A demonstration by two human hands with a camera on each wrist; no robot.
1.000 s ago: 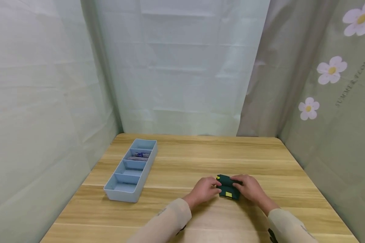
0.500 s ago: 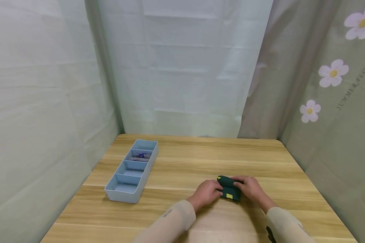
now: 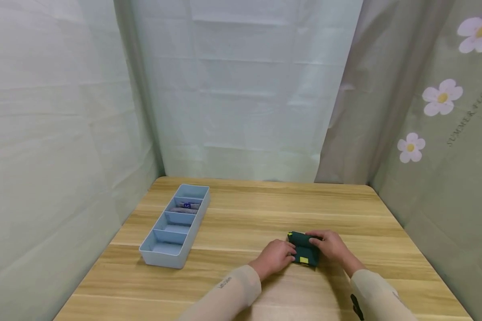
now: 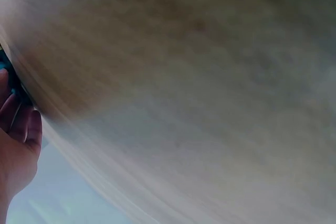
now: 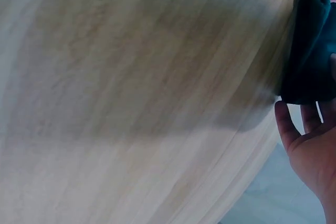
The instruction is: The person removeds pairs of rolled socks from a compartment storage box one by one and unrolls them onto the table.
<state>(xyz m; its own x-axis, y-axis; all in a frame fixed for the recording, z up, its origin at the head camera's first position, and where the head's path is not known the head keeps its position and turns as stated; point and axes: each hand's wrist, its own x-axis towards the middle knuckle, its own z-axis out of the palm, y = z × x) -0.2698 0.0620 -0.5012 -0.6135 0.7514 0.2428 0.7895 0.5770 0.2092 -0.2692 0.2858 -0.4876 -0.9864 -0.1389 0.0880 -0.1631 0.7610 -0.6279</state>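
A dark green folded cloth [image 3: 307, 254] with a yellow patch on its near edge lies on the table, right of centre. Its far part is folded over into a thick roll, with a bit of yellow at the left end. My left hand [image 3: 275, 256] pinches the cloth's left edge. At the far right corner, my right hand [image 3: 332, 248] grips the rolled part, thumb on the near side and fingers over the top. The right wrist view shows the cloth [image 5: 310, 51] doubled over, with yellow trim at its top. In the left wrist view only a sliver of it shows beside the fingers.
A pale blue box [image 3: 184, 243] split into several compartments stands on the left of the wooden table [image 3: 245, 214]. One compartment holds grey rolled cloth [image 3: 186, 207] with a blue mark. Pale curtains hang behind and at both sides.
My left hand has shifted slightly right, its fingers now closed more onto the cloth's left edge. The right hand keeps its grip. The box and its contents have stayed put.
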